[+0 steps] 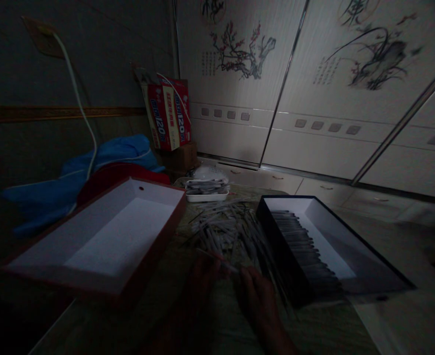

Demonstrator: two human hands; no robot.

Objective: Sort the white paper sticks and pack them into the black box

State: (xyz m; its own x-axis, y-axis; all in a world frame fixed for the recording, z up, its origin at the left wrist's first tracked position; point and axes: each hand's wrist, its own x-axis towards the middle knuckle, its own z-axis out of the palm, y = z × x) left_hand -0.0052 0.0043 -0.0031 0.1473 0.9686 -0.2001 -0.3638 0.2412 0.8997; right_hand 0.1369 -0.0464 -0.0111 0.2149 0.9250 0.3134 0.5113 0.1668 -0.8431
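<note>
My left hand and my right hand are dim shapes at the bottom middle, close together at the near end of a heap of thin white sticks. A single thin stick crosses my left fingers and seems pinched there, though the dark blurs the grip. My right fingers rest by the heap's edge, and I cannot tell if they hold anything. To their right, a black box holds neat rows of sticks lying side by side.
A red box with white lining sits left on the table. Behind the heap are a white tray of sticks and a white dome-shaped object. Blue cloth, a red-and-white carton and a white cable lie beyond.
</note>
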